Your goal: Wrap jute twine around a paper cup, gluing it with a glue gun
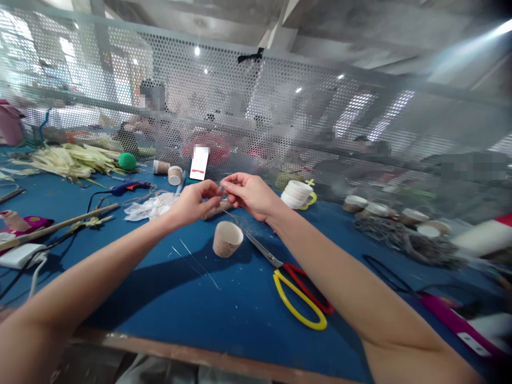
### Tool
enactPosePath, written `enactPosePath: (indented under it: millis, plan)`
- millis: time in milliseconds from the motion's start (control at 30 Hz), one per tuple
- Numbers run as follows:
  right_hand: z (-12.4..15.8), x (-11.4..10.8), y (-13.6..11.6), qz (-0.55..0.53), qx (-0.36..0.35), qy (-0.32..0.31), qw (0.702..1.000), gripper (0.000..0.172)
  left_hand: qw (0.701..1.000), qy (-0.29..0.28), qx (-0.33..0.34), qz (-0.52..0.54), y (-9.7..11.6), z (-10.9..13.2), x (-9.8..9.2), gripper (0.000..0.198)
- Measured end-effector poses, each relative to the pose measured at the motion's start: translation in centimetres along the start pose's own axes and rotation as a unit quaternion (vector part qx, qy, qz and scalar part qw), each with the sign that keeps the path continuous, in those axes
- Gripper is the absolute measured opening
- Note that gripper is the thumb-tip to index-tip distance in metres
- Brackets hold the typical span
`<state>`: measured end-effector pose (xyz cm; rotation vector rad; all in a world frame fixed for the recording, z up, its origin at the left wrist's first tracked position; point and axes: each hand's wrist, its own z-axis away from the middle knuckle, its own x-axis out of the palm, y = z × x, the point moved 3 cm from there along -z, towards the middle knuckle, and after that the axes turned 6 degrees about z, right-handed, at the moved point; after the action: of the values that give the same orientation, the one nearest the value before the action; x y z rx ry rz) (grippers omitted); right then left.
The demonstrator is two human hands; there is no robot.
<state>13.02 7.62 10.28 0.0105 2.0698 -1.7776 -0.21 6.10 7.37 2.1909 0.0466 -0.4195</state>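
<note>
In the head view my left hand (pixel 199 200) and my right hand (pixel 251 195) meet over the middle of the table. Both have thumb and fingers pinched together, fingertips nearly touching. Whatever they hold is too small to make out. A thin strand (pixel 231 215) shows just below them. Behind the fingers lies a brownish roll (pixel 216 211), partly covered. Nearer to me stands a small tan cup (pixel 227 241), its open end up. Scissors (pixel 294 288) with one yellow and one red handle lie beside it, blades pointing towards the hands.
Fine pale strands (pixel 198 262) lie left of the cup. Further left are white plastic (pixel 152 206), a glue gun (pixel 128 187) and sticks (pixel 60 228). A phone (pixel 199 162) leans against the perforated screen (pixel 176 122). White cups (pixel 297 194) and grey cord (pixel 394 234) sit right.
</note>
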Motion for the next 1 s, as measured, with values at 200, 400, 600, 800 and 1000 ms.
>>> enactPosePath:
  millis: [200, 400, 600, 800, 1000]
  plan:
    - [1.0, -0.5, -0.1, 0.037, -0.012, -0.005, 0.999, 0.009, 0.997, -0.017, -0.064, 0.045, 0.8, -0.5, -2.3, 0.021]
    - [3.0, -0.3, -0.7, 0.0, 0.004, -0.052, 0.999, 0.018, 0.985, 0.048, -0.082, 0.142, 0.6, -0.6, -3.8, 0.025]
    - [4.3, -0.5, -0.8, -0.046, 0.001, -0.061, 0.997, 0.021, 0.974, 0.084, -0.087, 0.194, 0.3, -0.7, -4.6, 0.021]
    - [5.1, -0.2, -0.8, -0.048, 0.007, -0.036, 0.998, 0.016, 0.97, 0.147, -0.056, 0.185, 0.5, -0.8, -5.2, 0.02]
    - [7.0, -0.2, -1.4, -0.016, 0.024, -0.05, 0.998, 0.013, 0.936, 0.344, -0.009, -0.079, 1.4, -0.8, -10.1, 0.023]
